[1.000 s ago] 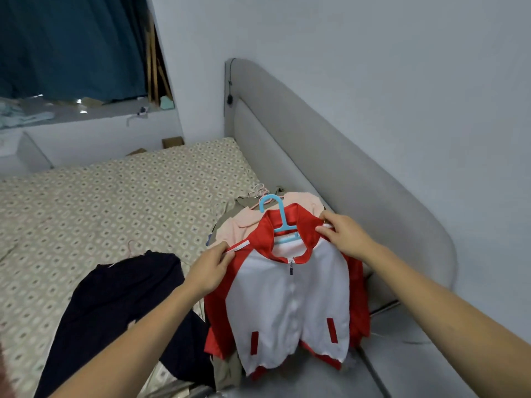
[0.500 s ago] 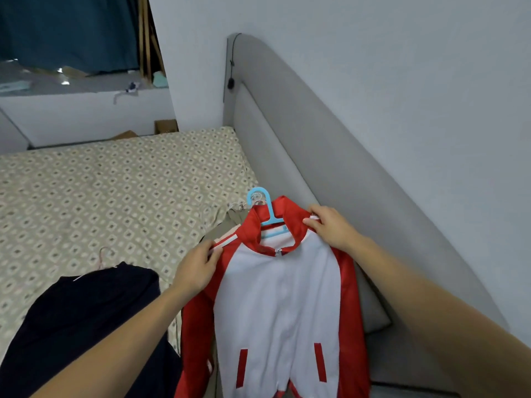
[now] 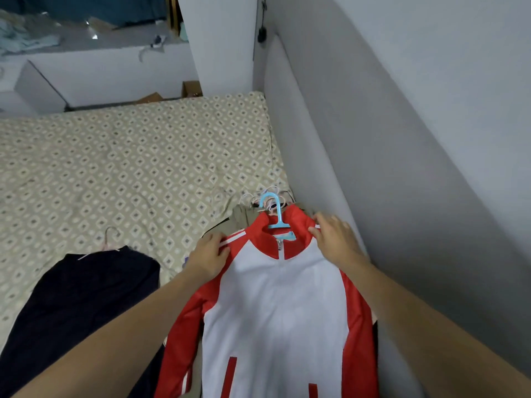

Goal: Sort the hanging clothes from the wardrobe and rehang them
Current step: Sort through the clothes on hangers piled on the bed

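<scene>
Spanning the left: bed (image 3: 129, 168) in a beige diamond-print quilt, soft and rumpled. Lying on it, dark navy garment (image 3: 71, 305) on a thin pink hanger (image 3: 110, 239). Left hand (image 3: 208, 255) pinching the striped red shoulder of a smooth red-and-white zip jacket (image 3: 275, 311). Sitting inside the collar, blue plastic hanger (image 3: 275, 216). Right hand (image 3: 334, 239) gripping the other shoulder. Probably lowering it onto the sorted pile (image 3: 244, 215); keeping shoulders level, hook aligned. Running along the right, grey padded headboard (image 3: 330, 182).

Red-and-white jacket (image 3: 275, 311), blue hanger (image 3: 273, 214), diamond-patterned beige bedspread (image 3: 129, 168)
</scene>
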Demonstrator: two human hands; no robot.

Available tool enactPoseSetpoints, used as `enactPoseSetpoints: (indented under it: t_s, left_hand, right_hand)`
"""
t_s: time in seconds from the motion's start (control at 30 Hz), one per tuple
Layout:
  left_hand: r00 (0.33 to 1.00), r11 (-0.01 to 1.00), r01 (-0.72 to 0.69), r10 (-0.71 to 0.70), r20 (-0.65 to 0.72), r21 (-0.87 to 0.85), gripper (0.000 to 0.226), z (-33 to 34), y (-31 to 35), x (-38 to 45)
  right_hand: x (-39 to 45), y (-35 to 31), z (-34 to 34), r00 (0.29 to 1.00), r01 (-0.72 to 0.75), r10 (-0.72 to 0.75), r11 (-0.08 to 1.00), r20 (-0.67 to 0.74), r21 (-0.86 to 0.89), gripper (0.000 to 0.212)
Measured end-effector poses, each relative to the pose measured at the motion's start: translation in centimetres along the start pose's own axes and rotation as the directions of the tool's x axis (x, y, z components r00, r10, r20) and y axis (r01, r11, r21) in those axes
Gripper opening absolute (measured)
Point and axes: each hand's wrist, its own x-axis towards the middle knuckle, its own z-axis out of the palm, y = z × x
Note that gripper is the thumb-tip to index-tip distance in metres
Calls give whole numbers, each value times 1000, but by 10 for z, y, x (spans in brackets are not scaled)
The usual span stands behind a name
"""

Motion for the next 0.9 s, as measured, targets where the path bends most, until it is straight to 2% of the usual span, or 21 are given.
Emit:
enactPoseSetpoints:
  t_s: [0.1, 0.27, 0.4, 0.47, 0.6, 0.7, 0.77, 0.9]
  left_hand:
    - [999, 999, 34, -35, 26, 36, 38, 5, -1, 7]
    - [998, 996, 47, -51, 48, 79, 45, -7, -17, -5]
    - [996, 989, 84, -88, 30, 122, 68, -35, -38, -25]
    - [996, 987, 88, -89, -1, 133, 66, -49, -57, -37]
    - [989, 977, 131, -118, -85, 168, 54, -81, -108, -66]
    - [976, 960, 200, -177, -129, 195, 55, -106, -161, -92]
    - [965, 949, 249, -225, -136, 193, 57, -122, -206, -107]
    - [940, 932, 330, -310, -139, 152, 58, -145, -311, -123]
  right_hand:
    - [4, 4, 16, 999, -27, 25, 999, -45, -26, 26]
    - [16, -24, 12, 992, -53, 69, 988, -105, 146, 37]
    - [25, -78, 11, 989, 131, -119, 983, -93, 132, 35]
    - [27, -115, 15, 977, 213, -208, 968, -55, 131, 38]
    - [23, -191, 40, 940, 322, -334, 933, 62, 159, 54]
    - [14, -253, 73, 912, 357, -385, 915, 140, 189, 47]
    - [9, -293, 100, 888, 393, -423, 902, 181, 181, 47]
    - [9, -371, 156, 856, 411, -439, 898, 274, 154, 60]
